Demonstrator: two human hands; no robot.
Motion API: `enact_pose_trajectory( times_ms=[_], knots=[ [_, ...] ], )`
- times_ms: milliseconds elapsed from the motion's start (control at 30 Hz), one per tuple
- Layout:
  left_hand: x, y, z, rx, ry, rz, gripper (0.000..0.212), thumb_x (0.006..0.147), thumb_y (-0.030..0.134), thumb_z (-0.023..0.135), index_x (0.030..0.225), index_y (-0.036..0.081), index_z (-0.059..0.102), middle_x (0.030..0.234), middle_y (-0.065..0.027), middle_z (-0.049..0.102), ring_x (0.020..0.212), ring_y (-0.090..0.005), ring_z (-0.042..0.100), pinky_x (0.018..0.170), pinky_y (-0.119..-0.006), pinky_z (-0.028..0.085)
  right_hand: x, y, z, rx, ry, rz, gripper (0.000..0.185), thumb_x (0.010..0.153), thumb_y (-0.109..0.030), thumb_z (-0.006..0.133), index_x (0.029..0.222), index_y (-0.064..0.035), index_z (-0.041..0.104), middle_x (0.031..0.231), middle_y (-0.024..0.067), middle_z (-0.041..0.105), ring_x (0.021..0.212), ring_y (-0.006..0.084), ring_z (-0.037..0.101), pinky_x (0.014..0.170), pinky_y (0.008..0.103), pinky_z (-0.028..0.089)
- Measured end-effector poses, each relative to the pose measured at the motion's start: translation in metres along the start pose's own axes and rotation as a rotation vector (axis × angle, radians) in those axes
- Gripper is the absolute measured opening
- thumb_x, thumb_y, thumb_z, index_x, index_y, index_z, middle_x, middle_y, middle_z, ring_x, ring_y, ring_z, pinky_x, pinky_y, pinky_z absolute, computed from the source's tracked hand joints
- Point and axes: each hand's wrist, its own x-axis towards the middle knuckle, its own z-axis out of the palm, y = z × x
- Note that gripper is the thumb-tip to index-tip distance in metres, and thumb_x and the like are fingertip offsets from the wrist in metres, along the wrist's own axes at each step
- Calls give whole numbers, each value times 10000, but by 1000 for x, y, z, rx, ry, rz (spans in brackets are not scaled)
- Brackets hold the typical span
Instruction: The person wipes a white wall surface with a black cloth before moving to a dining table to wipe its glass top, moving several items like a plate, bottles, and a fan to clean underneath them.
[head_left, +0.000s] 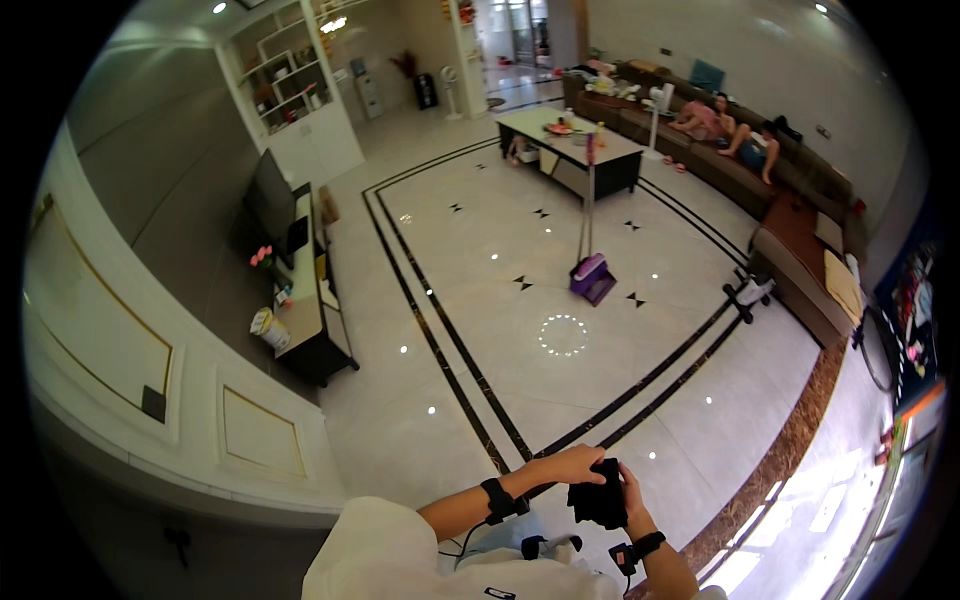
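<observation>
Low in the head view, a black folded item (598, 496), perhaps cloth, is held between both hands in front of my body. My left hand (577, 465) reaches in from the left, its fingers closed over the item's top edge. On the other side, my right hand (631, 491) grips the item's right edge, with the fingers partly hidden behind it. Each wrist wears a black strap with a small device and a cable. Beyond the hands, a purple dustpan (592, 279) with a broom stands on the tiled floor.
A TV cabinet (306, 300) with a television stands to the left. A coffee table (570, 139) holding items is farther off. Two people sit on a long brown sofa (712, 157) at the right. A wheeled object (752, 292) stands by the sofa's near end.
</observation>
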Motion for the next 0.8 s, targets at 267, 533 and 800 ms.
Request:
enact_pose_trajectory(
  times_ms=[267,533,800],
  knots=[
    [-40,-93,-154,-135,11,6,343,757,194,724,819,9,442,681,-118,523,612,-222,442,569,-367,395,168,-49,78,-350,-65,158,593,911,-435,548,1354,-60,426,1350,97,499,1252,259,456,1061,438,329],
    [-74,-228,-360,-124,163,-195,420,723,162,716,1087,28,556,891,-167,657,811,-290,632,737,-373,499,332,-121,256,-1012,-212,49,522,829,-74,684,1304,23,490,1146,73,625,1037,137,576,952,306,420],
    [-74,-313,-493,-227,115,-163,531,754,226,715,1235,76,550,950,-179,658,883,-304,640,804,-368,509,480,-156,361,-1617,-47,-290,237,786,-85,729,980,26,649,839,48,683,724,103,613,666,253,501]
  ],
)
